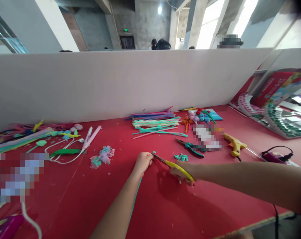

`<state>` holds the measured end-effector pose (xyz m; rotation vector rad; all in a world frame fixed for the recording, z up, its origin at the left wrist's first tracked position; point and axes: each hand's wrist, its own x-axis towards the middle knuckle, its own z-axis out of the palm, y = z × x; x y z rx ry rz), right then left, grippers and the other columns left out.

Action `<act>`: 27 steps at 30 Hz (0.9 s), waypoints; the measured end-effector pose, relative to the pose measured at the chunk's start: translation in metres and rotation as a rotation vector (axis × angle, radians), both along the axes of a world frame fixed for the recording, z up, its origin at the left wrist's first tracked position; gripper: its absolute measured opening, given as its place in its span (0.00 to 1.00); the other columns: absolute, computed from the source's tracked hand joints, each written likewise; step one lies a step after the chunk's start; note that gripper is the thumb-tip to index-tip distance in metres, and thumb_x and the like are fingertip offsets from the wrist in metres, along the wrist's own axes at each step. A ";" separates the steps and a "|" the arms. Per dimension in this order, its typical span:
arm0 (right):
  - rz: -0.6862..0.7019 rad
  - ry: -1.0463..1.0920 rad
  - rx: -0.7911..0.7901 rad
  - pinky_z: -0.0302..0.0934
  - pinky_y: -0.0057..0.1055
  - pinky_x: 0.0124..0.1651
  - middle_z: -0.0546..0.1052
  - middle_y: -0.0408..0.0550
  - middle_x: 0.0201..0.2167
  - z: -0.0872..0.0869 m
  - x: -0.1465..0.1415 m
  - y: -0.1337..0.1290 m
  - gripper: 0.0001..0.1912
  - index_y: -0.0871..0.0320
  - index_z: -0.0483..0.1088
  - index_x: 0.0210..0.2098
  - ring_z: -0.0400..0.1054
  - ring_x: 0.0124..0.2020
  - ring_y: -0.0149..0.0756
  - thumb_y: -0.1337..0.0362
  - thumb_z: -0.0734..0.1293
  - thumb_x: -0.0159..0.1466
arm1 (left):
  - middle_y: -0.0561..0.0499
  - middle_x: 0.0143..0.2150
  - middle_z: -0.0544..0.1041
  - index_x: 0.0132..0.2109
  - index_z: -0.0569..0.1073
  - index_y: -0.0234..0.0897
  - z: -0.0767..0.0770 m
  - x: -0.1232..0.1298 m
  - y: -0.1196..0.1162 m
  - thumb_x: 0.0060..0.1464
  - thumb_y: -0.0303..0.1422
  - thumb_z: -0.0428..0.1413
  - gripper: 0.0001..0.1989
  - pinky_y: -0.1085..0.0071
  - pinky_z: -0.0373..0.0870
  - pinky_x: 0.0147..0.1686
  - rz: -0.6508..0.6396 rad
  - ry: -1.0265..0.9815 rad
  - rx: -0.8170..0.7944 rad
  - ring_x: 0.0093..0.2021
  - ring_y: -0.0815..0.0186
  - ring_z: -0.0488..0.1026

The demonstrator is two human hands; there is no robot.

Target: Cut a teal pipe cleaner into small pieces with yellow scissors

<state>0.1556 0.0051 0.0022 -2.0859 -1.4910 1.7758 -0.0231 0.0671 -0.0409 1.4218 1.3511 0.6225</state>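
Note:
My left hand (142, 162) pinches a teal pipe cleaner (135, 199), whose long end trails down along my forearm toward me. A short tip of it shows by my fingertips. In my right hand (179, 171) is a pair of scissors (181, 168) with yellow handles. Their blades point left and reach that tip; whether they are parted is too small to tell. Just beyond my right hand lies a small heap of cut teal pieces (181, 157). Pliers (190, 146) with teal-and-black handles rest behind it.
Bundled pipe cleaners (156, 123) lie by the white partition (130, 86). To the right are small pom-pom figures (200, 116) and a yellow glue gun (235, 144). Fluffy trimmings (103, 157), a pink curling iron (92, 136) with its cord, and more pipe cleaners (23, 137) occupy the left.

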 end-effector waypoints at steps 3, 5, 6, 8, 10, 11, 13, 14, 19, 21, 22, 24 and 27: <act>0.021 0.003 -0.025 0.48 0.25 0.11 0.57 0.39 0.05 0.007 -0.001 -0.002 0.09 0.61 0.60 0.16 0.51 0.06 0.27 0.63 0.59 0.50 | 0.59 0.09 0.53 0.14 0.58 0.35 0.000 -0.001 0.000 0.42 0.34 0.47 0.14 0.76 0.41 0.15 -0.012 -0.019 -0.017 0.11 0.77 0.47; 0.018 0.021 -0.023 0.48 0.24 0.10 0.57 0.39 0.05 0.011 0.001 -0.003 0.09 0.61 0.60 0.16 0.51 0.06 0.28 0.63 0.59 0.49 | 0.59 0.10 0.54 0.16 0.60 0.35 0.001 -0.002 0.000 0.43 0.35 0.47 0.13 0.76 0.40 0.15 -0.027 -0.035 -0.034 0.11 0.78 0.47; 0.012 0.033 -0.009 0.47 0.24 0.10 0.58 0.40 0.05 0.013 0.002 -0.002 0.10 0.61 0.61 0.16 0.52 0.06 0.28 0.63 0.59 0.49 | 0.59 0.11 0.55 0.18 0.62 0.34 0.002 -0.002 0.000 0.43 0.36 0.47 0.12 0.76 0.40 0.14 -0.032 -0.040 -0.041 0.11 0.78 0.47; -0.016 0.052 0.057 0.47 0.24 0.10 0.58 0.40 0.06 0.016 0.004 0.001 0.10 0.61 0.61 0.16 0.53 0.07 0.28 0.62 0.60 0.49 | 0.59 0.12 0.58 0.23 0.66 0.34 0.005 -0.002 0.000 0.43 0.37 0.47 0.11 0.76 0.39 0.14 -0.054 -0.070 -0.072 0.11 0.78 0.46; -0.058 0.068 0.152 0.46 0.22 0.11 0.57 0.38 0.06 0.017 0.004 0.006 0.10 0.61 0.60 0.16 0.53 0.07 0.26 0.62 0.60 0.50 | 0.58 0.14 0.61 0.28 0.68 0.33 0.010 0.000 -0.002 0.43 0.38 0.48 0.12 0.77 0.39 0.14 -0.101 -0.139 -0.128 0.11 0.79 0.46; -0.079 0.077 0.199 0.46 0.21 0.12 0.56 0.38 0.06 0.016 0.003 0.010 0.11 0.61 0.60 0.16 0.53 0.08 0.25 0.62 0.61 0.50 | 0.57 0.15 0.62 0.29 0.69 0.32 0.012 0.001 -0.003 0.43 0.39 0.49 0.13 0.77 0.39 0.14 -0.133 -0.184 -0.159 0.11 0.79 0.46; -0.112 0.102 0.284 0.46 0.21 0.13 0.55 0.37 0.06 0.014 -0.002 0.018 0.10 0.61 0.60 0.17 0.53 0.09 0.23 0.62 0.61 0.51 | 0.56 0.16 0.64 0.29 0.69 0.31 0.017 0.004 -0.007 0.43 0.38 0.49 0.13 0.78 0.38 0.14 -0.197 -0.272 -0.202 0.12 0.80 0.46; -0.125 0.119 0.323 0.46 0.20 0.14 0.55 0.36 0.07 0.013 -0.005 0.021 0.10 0.61 0.61 0.17 0.52 0.09 0.23 0.62 0.61 0.51 | 0.55 0.16 0.64 0.29 0.69 0.31 0.020 0.006 -0.009 0.43 0.38 0.49 0.13 0.78 0.38 0.14 -0.219 -0.301 -0.207 0.12 0.80 0.46; -0.166 0.195 0.429 0.43 0.21 0.14 0.56 0.36 0.07 0.006 -0.018 0.032 0.10 0.63 0.63 0.18 0.50 0.10 0.21 0.64 0.60 0.52 | 0.55 0.16 0.64 0.30 0.70 0.30 0.028 0.008 -0.017 0.45 0.35 0.48 0.12 0.78 0.39 0.14 -0.273 -0.352 -0.201 0.12 0.80 0.46; -0.175 0.211 0.430 0.42 0.21 0.14 0.56 0.36 0.06 0.005 -0.019 0.033 0.09 0.64 0.62 0.17 0.49 0.09 0.21 0.67 0.59 0.51 | 0.54 0.16 0.65 0.30 0.70 0.30 0.029 0.008 -0.018 0.44 0.35 0.48 0.12 0.78 0.39 0.14 -0.272 -0.338 -0.208 0.12 0.80 0.47; -0.180 0.218 0.429 0.41 0.21 0.14 0.56 0.36 0.06 0.004 -0.018 0.033 0.09 0.63 0.62 0.16 0.49 0.09 0.21 0.68 0.60 0.51 | 0.54 0.16 0.65 0.30 0.70 0.30 0.029 0.008 -0.018 0.44 0.35 0.49 0.12 0.78 0.39 0.14 -0.261 -0.327 -0.209 0.12 0.80 0.47; -0.193 0.234 0.432 0.41 0.21 0.13 0.54 0.35 0.05 0.004 -0.016 0.034 0.09 0.63 0.60 0.15 0.48 0.08 0.20 0.69 0.60 0.50 | 0.54 0.17 0.66 0.29 0.69 0.30 0.028 0.007 -0.019 0.44 0.37 0.50 0.12 0.78 0.39 0.14 -0.230 -0.316 -0.203 0.12 0.80 0.49; -0.206 0.281 0.437 0.41 0.21 0.12 0.54 0.34 0.04 0.004 -0.011 0.035 0.10 0.62 0.60 0.17 0.48 0.07 0.21 0.64 0.62 0.51 | 0.54 0.18 0.66 0.28 0.67 0.32 0.028 0.006 -0.019 0.43 0.39 0.52 0.12 0.79 0.40 0.14 -0.199 -0.333 -0.180 0.12 0.81 0.50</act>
